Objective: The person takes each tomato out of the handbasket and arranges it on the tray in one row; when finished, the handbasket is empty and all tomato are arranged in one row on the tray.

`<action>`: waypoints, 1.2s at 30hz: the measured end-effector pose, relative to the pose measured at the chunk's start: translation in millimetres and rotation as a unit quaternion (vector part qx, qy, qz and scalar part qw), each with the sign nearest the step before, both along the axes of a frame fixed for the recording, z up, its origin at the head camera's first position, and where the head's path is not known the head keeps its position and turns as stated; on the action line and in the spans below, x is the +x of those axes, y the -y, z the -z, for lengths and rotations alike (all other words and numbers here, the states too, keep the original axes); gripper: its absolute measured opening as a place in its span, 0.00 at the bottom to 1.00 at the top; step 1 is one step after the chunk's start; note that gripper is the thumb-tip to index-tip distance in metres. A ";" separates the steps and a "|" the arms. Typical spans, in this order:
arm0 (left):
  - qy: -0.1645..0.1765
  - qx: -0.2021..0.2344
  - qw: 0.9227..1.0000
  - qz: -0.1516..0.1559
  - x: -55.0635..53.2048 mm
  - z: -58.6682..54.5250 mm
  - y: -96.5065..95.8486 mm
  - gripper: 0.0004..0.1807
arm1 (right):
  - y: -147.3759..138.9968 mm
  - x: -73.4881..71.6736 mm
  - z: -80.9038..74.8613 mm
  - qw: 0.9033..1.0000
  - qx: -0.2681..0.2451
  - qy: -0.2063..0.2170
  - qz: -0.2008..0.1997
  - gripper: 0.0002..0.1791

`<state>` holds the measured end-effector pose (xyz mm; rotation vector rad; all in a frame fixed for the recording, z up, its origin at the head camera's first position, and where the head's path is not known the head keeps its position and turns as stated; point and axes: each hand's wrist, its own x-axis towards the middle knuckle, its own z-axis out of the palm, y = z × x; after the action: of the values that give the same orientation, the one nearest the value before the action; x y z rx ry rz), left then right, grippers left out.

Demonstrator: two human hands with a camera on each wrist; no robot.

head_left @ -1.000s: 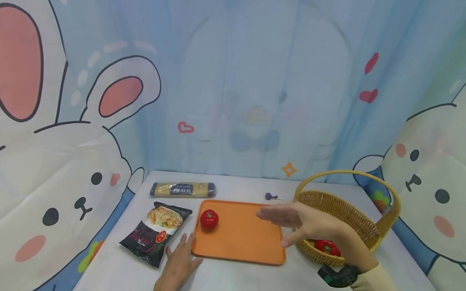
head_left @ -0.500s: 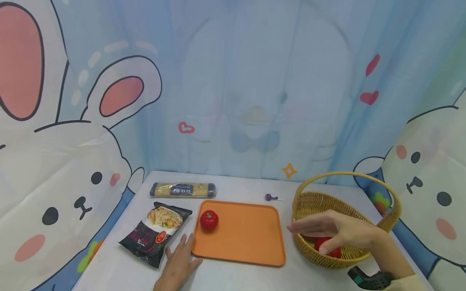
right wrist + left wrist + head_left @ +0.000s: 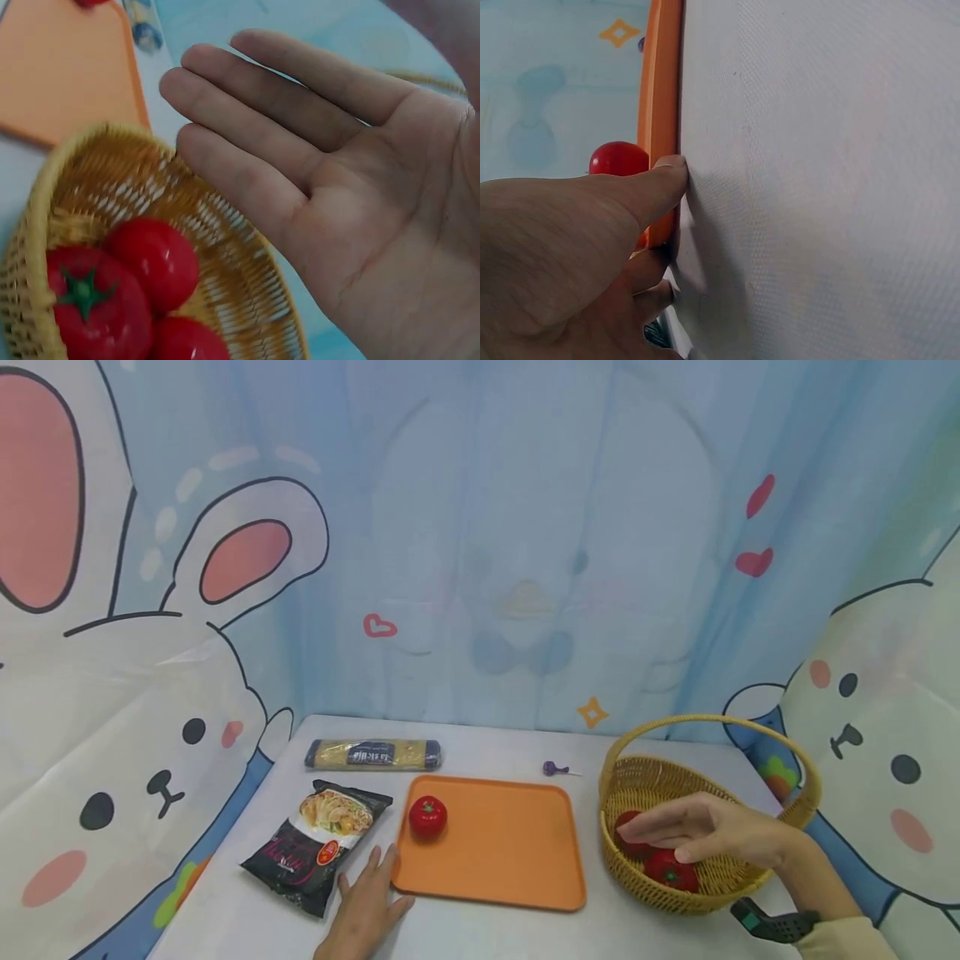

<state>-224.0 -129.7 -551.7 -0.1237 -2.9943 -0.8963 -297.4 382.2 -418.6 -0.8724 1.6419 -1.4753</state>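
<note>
My left hand [image 3: 365, 904] rests at the lower left corner of the orange tray [image 3: 498, 852]. In the left wrist view its thumb touches the tray's rim [image 3: 662, 97]. One red tomato [image 3: 427, 817] sits on the tray's left part. My right hand [image 3: 712, 831] hovers over the wicker basket [image 3: 652, 777], fingers straight and palm bare. Inside the basket lie red tomatoes [image 3: 672, 870], partly covered by the hand in the head view. Three show in the right wrist view, one tomato [image 3: 97, 304] with a green star-shaped top.
A black noodle packet [image 3: 318, 843] lies left of the tray. Behind the tray is a pack of spaghetti [image 3: 372, 754]. A small purple item with a thin pale tip [image 3: 557, 768] lies between tray and basket, further back. The basket's tall handle [image 3: 708, 719] arches over it.
My right hand has moved right, from above the tray to over the basket. A second tomato now shows in the basket in the head view. My left hand has stayed put.
</note>
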 end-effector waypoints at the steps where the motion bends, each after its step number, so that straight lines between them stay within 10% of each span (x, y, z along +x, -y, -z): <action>1: -0.003 0.000 1.000 0.001 0.1 0.2 0.1 0.43 | -2.5 -2.6 1.8 1.000 0.006 -0.006 0.008 0.25; 19: 0.014 0.000 1.000 -0.004 -2.6 1.8 -0.3 0.44 | -12.0 -37.4 47.0 0.972 0.166 -0.024 0.168 0.28; 27: -0.002 0.002 1.000 -0.001 -0.4 1.6 0.2 0.44 | -5.7 -52.4 47.8 0.904 0.223 -0.134 0.339 0.37; 36: -0.006 0.005 1.000 -0.003 0.3 1.9 -0.7 0.44 | 3.8 -63.5 47.7 0.876 0.221 -0.139 0.405 0.40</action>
<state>-223.7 -129.0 -553.6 -0.1199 -2.9764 -0.9067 -360.9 378.4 -466.4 -0.1085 2.6289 -1.3970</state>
